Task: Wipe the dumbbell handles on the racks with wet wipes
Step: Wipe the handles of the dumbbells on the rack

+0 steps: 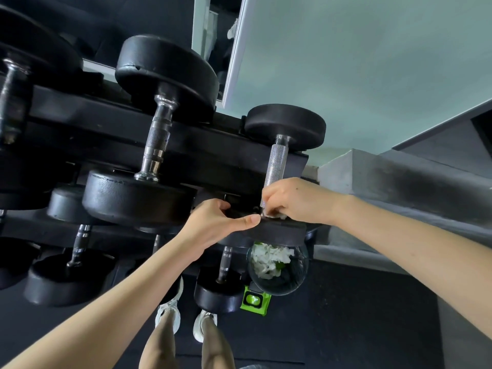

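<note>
Gym, by every sign: tiered black rack [93, 121] loaded with rubber-headed dumbbells [165, 73] from nine to twelve o'clock, wall mirror [207, 35] at twelve, pale green wall [372, 62] at one, dark rubber flooring [346, 315] at five.

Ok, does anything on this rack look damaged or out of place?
Yes. On the large dumbbell, the far rubber head has a small split in its rim, and the far-left dumbbell handle looks tarnished and patchy. Nothing spilled: used wipes sit inside the clear bowl.
</note>
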